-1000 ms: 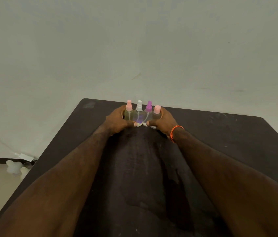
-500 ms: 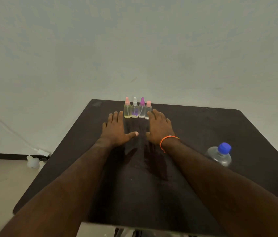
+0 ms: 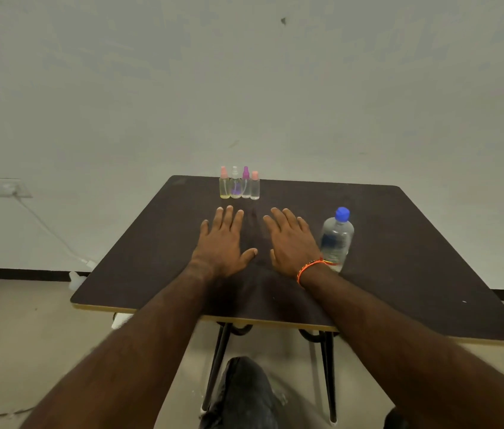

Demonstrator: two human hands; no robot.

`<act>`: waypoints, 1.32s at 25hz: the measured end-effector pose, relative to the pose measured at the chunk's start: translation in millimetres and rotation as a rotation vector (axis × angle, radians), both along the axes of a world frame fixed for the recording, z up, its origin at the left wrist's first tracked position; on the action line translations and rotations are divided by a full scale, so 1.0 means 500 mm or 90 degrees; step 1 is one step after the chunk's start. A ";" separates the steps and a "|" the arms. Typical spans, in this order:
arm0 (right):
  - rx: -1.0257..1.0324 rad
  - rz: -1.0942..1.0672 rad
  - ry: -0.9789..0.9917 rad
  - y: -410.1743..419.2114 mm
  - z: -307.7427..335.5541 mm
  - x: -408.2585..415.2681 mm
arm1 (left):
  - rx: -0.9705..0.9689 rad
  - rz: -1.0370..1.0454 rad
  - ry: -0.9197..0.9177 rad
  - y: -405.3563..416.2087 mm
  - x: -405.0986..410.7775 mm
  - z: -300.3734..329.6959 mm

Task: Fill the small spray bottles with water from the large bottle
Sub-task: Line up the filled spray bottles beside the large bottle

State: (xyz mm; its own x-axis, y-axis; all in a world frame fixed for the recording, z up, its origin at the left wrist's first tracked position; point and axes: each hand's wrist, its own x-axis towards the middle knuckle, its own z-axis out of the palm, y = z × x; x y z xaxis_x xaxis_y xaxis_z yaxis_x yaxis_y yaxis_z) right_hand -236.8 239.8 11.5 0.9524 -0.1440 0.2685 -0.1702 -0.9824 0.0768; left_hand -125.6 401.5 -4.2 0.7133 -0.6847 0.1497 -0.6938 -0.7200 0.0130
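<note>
Both hands, left (image 3: 220, 246) and right (image 3: 291, 245), lie flat and empty on the dark tabletop (image 3: 399, 243); the clear blue-capped large water bottle (image 3: 336, 239) at 3 o'clock could be toppled by the right wrist, and the four small clear spray bottles (image 3: 239, 187) at 12 o'clock knocked over if reached for carelessly.

Dark matt table (image 3: 399, 243), smooth top (pale edge strip), on thin glossy black metal legs (image 3: 326, 373); clear glossy plastic spray bottles (image 3: 240, 188) and a water bottle (image 3: 336, 239) stand on it.
</note>
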 end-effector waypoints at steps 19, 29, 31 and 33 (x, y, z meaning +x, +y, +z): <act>0.372 -0.059 -0.254 -0.217 0.015 -0.218 | -0.145 -0.197 0.220 -0.218 -0.143 0.022; 0.668 -0.076 -0.201 -0.226 -0.060 -0.186 | -0.286 -0.204 0.236 -0.289 -0.125 -0.021; 0.671 -0.072 -0.229 -0.233 -0.051 -0.170 | -0.312 -0.205 0.230 -0.303 -0.110 -0.013; 0.657 -0.077 -0.253 -0.255 -0.032 -0.144 | -0.345 -0.212 0.228 -0.328 -0.087 0.007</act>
State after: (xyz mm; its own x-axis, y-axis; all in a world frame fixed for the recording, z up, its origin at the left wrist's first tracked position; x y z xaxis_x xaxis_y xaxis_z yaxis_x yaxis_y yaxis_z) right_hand -309.0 112.5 -4.2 0.7901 -0.5599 0.2495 -0.0998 -0.5192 -0.8488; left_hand -169.3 237.6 -0.7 0.5494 -0.7698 0.3248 -0.7609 -0.3004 0.5751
